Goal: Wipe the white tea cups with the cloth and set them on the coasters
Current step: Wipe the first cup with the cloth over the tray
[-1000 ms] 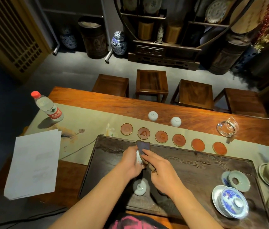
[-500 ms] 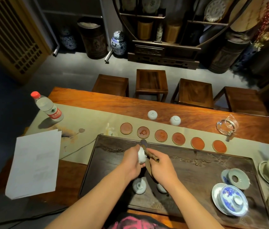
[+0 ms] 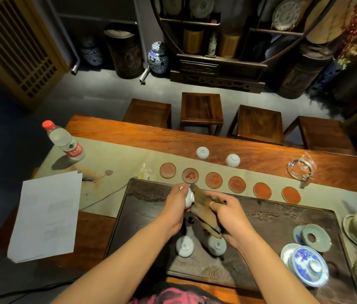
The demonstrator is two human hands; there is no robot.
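Note:
My left hand [image 3: 176, 201] grips a white tea cup [image 3: 189, 197] above the dark tea tray [image 3: 271, 218]. My right hand [image 3: 228, 212] holds a brown cloth [image 3: 203, 207] pressed against that cup. Two more white cups [image 3: 184, 246] [image 3: 217, 245] stand upside down on the tray below my hands. Two others [image 3: 202, 152] [image 3: 232, 160] sit upside down on the wooden table behind a row of several round red-brown coasters [image 3: 213, 180], all bare.
A water bottle [image 3: 66, 144] and white paper sheets [image 3: 47, 215] lie at the left. A glass pitcher [image 3: 301, 166] stands at the right. Blue-and-white lidded bowls [image 3: 309, 265] and celadon pieces [image 3: 314, 237] fill the tray's right end. Wooden stools [image 3: 201, 111] line the far side.
The cup has turned on its side in my left hand, and the cloth in my right hand has spread out and shifted against it.

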